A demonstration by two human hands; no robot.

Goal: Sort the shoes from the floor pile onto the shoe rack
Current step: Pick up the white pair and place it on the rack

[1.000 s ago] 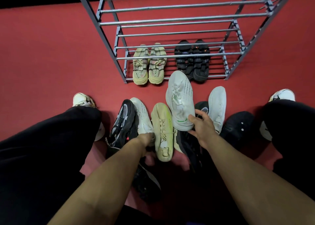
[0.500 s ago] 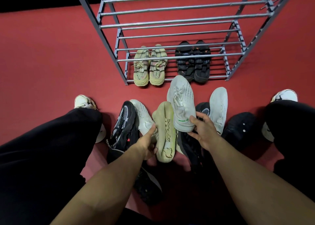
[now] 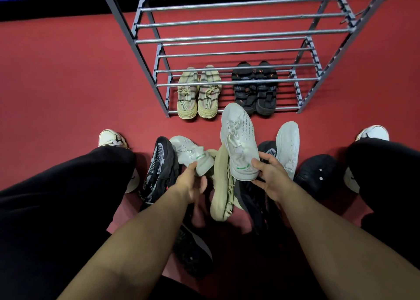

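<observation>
My right hand (image 3: 269, 177) grips the heel of a pale grey sneaker (image 3: 238, 138) with a green heel mark, its toe pointing at the rack. My left hand (image 3: 193, 186) holds the heel of the matching pale grey sneaker (image 3: 191, 154), raised a little off the pile. Between them lies a beige shoe (image 3: 223, 193) on its side. A grey metal shoe rack (image 3: 227, 40) stands ahead; its bottom shelf carries a beige pair (image 3: 198, 97) and a black pair (image 3: 255, 89).
On the red floor lie a black mesh sneaker (image 3: 159, 170) at left, a white shoe (image 3: 288, 147) and black shoes (image 3: 316, 174) at right, and another dark shoe (image 3: 193, 252) near me. My knees in black trousers flank the pile.
My left hand has closed on the second pale grey sneaker and lifted it from the pile. The right hand has raised its sneaker slightly toward the rack.
</observation>
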